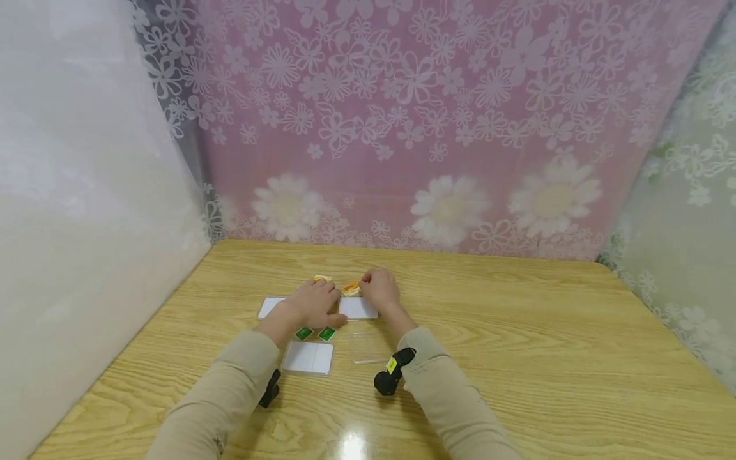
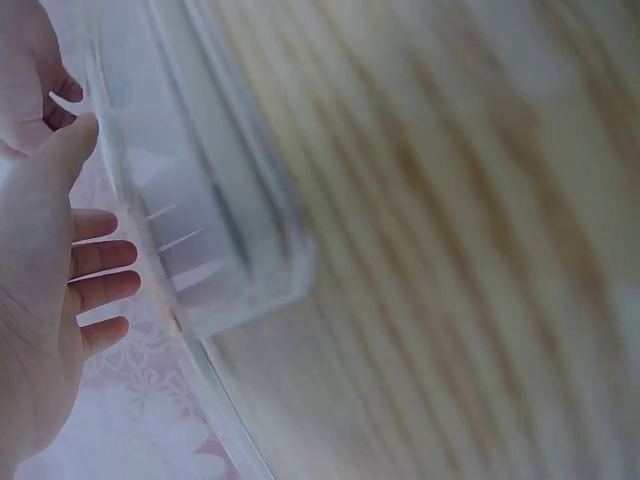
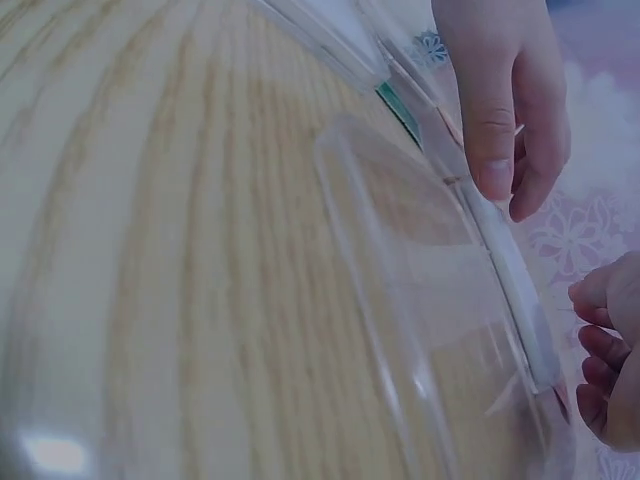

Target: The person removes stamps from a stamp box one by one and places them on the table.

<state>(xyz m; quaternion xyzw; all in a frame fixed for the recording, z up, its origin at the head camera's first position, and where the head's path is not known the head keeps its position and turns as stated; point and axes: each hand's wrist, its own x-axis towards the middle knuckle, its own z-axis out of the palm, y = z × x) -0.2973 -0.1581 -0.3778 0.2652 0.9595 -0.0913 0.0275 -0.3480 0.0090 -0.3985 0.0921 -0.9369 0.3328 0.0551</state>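
My right hand (image 1: 381,291) has its fingers curled, and thumb and fingertips pinch the right edge of a small orange stamp-like card (image 1: 351,289). My left hand (image 1: 315,302) reaches over the table with loosely straight fingers, palm down, its fingertips close to that card. In the left wrist view the fingers (image 2: 105,258) hang apart with nothing between them. A clear flat case with a white insert (image 1: 358,308) lies just below both hands. Another orange card (image 1: 322,278) sits behind the left hand, partly hidden. Two green stamp-like cards (image 1: 327,334) lie below the left palm.
A second white-filled case (image 1: 270,306) is partly covered by the left hand. Nearer the person lie a third case (image 1: 308,357) and an unfilled transparent cover (image 1: 368,348). The wood-grain table (image 1: 517,345) extends far to the right, with a flowered curtain (image 1: 402,128) behind.
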